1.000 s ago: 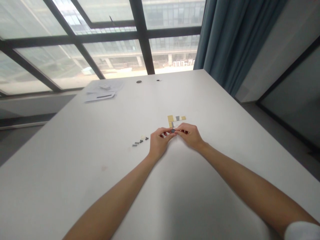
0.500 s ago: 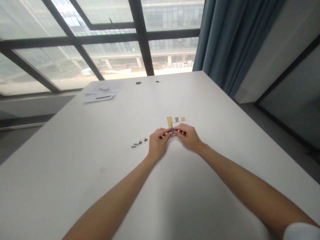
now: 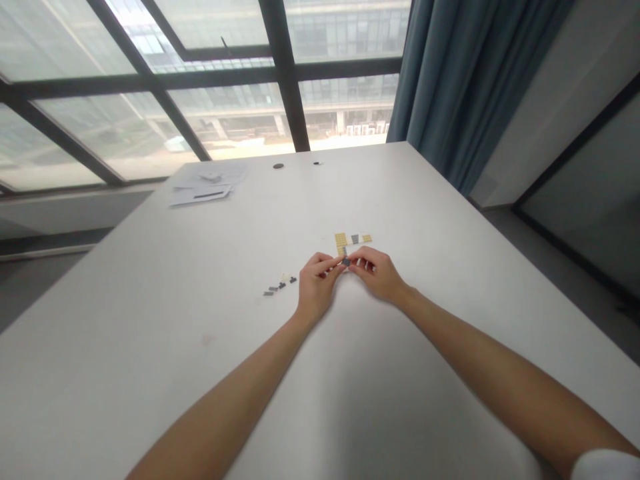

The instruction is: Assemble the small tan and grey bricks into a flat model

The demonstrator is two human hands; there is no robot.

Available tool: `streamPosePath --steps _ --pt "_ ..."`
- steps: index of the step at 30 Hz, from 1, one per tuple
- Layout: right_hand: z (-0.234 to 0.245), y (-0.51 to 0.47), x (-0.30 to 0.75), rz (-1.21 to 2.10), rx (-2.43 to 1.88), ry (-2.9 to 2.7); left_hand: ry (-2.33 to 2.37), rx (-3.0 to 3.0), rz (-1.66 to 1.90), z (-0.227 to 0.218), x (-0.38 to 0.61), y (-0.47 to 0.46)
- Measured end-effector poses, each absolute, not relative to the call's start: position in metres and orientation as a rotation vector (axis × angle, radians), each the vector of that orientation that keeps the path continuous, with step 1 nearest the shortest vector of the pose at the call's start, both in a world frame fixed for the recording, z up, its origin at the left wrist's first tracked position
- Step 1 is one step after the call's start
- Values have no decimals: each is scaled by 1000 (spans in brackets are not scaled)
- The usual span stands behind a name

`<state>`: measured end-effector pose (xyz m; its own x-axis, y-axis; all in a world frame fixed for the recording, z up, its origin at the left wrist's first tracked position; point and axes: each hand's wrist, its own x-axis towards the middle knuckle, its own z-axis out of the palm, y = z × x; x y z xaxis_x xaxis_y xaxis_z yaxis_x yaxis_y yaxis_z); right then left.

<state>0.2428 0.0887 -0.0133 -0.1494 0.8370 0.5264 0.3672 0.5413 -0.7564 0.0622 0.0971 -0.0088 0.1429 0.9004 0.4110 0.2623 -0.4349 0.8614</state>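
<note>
A small dark grey building-brick piece [image 3: 346,262] sits between the fingertips of both hands, just above the table. My left hand [image 3: 319,280] pinches it from the left, and my right hand [image 3: 376,272] grips it from the right. Just beyond the fingers lies a yellow plate [image 3: 341,241], partly covered by my fingertips. To its right are a grey piece [image 3: 355,239] and a smaller yellow piece [image 3: 367,238]. Left of my left hand, several small loose pieces lie in a short row, among them a black piece [image 3: 293,280] and a grey piece [image 3: 269,293].
The white table [image 3: 200,280] stretches to the window. Papers [image 3: 200,193] lie at its far left corner, with a dark strip on top. A dark round disc [image 3: 279,166] and a smaller dark item [image 3: 316,163] are near the far edge. A blue curtain [image 3: 450,87] hangs at the right.
Both hands stay nearly in place. The dark grey piece between the fingertips shows a little more clearly, as if slightly turned. The whole view has shifted slightly.
</note>
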Motion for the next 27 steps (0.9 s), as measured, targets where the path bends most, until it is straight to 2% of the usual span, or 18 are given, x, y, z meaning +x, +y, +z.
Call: streamPosePath --steps 27 --pt "-14 89 242 496 -1009 -1734 1177 1848 1265 -8 62 97"
